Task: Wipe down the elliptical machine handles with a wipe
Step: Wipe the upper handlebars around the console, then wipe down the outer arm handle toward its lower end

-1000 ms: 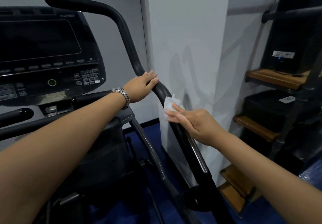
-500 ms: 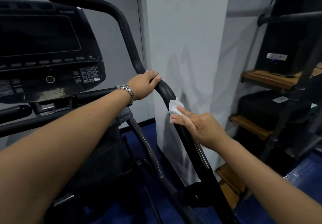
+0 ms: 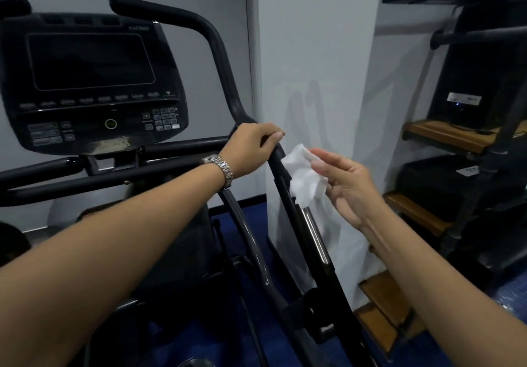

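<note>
The elliptical's right moving handle point(image 3: 219, 52) is a black curved bar that rises past the console and runs down to the lower right. My left hand point(image 3: 251, 147), with a metal watch on the wrist, grips this bar at its bend. Just right of the bar, my right hand point(image 3: 346, 184) holds a crumpled white wipe point(image 3: 303, 178) in its fingers. The wipe's left edge lies against the bar just below my left hand; my right palm is turned off the bar.
The dark console point(image 3: 88, 81) with its button pad stands at the left, above short fixed handlebars point(image 3: 40, 167). A white pillar point(image 3: 308, 67) stands close behind the handle. At the right is a stair machine point(image 3: 445, 135) with wooden steps. The floor is blue.
My right hand has come off the bar and opened outward, exposing more of the wipe. My left hand keeps its grip at the bend. The camera has turned to the left.
</note>
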A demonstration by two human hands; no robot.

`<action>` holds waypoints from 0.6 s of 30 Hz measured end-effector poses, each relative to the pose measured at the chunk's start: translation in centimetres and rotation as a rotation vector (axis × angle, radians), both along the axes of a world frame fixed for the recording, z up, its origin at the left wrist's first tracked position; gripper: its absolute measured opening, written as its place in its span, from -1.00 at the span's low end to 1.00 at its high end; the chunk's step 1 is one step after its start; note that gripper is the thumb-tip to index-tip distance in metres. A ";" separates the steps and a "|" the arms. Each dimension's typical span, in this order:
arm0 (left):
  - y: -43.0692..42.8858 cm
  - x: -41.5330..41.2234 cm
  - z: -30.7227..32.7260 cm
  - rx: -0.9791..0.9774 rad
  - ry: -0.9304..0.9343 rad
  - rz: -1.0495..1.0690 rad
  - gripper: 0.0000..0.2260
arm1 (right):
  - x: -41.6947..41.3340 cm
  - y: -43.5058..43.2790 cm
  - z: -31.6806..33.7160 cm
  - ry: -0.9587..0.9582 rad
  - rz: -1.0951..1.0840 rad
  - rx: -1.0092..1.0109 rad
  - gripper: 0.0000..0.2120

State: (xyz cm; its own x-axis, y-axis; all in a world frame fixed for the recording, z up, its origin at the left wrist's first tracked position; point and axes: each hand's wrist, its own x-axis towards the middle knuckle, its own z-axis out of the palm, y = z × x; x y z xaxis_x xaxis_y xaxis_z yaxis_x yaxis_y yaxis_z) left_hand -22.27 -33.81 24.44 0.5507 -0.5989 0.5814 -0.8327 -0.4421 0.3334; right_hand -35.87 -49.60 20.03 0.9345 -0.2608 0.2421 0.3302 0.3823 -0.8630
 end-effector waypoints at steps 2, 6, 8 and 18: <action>0.3 -1.8 0.3 -0.105 0.184 -0.033 -0.71 | 0.0 0.8 0.9 -0.005 0.027 0.053 -0.63; 1.8 -5.0 0.3 -0.323 0.792 -0.176 -0.71 | 0.0 2.3 1.7 -0.019 0.011 0.141 -0.48; 2.7 -6.0 -0.3 -0.343 0.901 -0.194 -0.65 | -0.1 2.6 1.2 0.008 -0.023 0.137 -0.55; 3.7 -8.9 -2.2 -0.464 0.733 -0.012 -0.84 | -1.9 3.6 -0.4 0.156 -0.191 -0.120 -0.88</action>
